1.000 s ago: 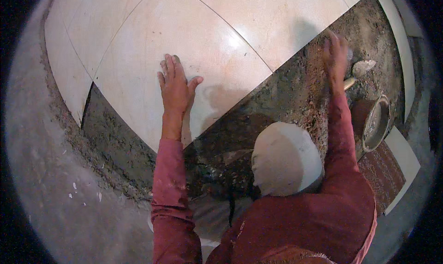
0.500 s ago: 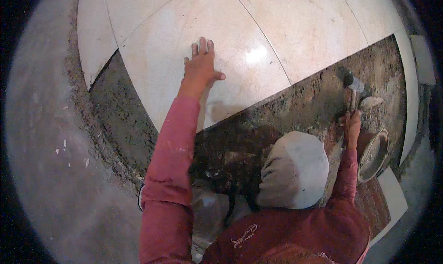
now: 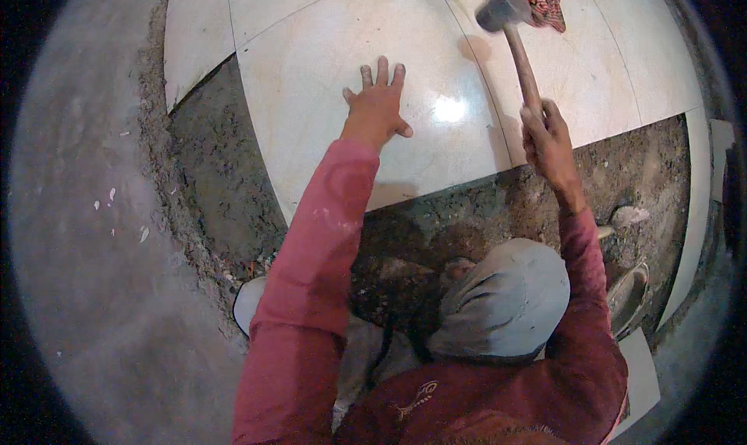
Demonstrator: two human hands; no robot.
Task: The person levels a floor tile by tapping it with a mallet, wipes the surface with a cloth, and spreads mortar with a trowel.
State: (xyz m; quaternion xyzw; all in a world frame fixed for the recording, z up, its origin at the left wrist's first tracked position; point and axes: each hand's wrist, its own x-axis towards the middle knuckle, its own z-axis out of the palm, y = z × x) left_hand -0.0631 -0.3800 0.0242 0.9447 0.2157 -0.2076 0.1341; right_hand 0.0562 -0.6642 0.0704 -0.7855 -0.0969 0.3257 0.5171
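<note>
your left hand [image 3: 377, 106] is lying at twelve o'clock, holding its fingers spread over a large pale tile [image 3: 327, 71]; i cannot tell how firmly the palm is pressing. your right hand [image 3: 551, 145], at two o'clock, is gripping the brown handle of a mallet [image 3: 515, 44], whose dark head is hanging above the neighbouring tile [image 3: 580, 71] at one o'clock, overlapping a red patterned cloth [image 3: 548, 6] in this view. rough mortar [image 3: 622, 165] is bordering the tiles toward three o'clock, where a trowel [image 3: 629, 216] is lying. at four o'clock your right sleeve [image 3: 583, 258] is partly hiding a round basin [image 3: 645, 278].
</note>
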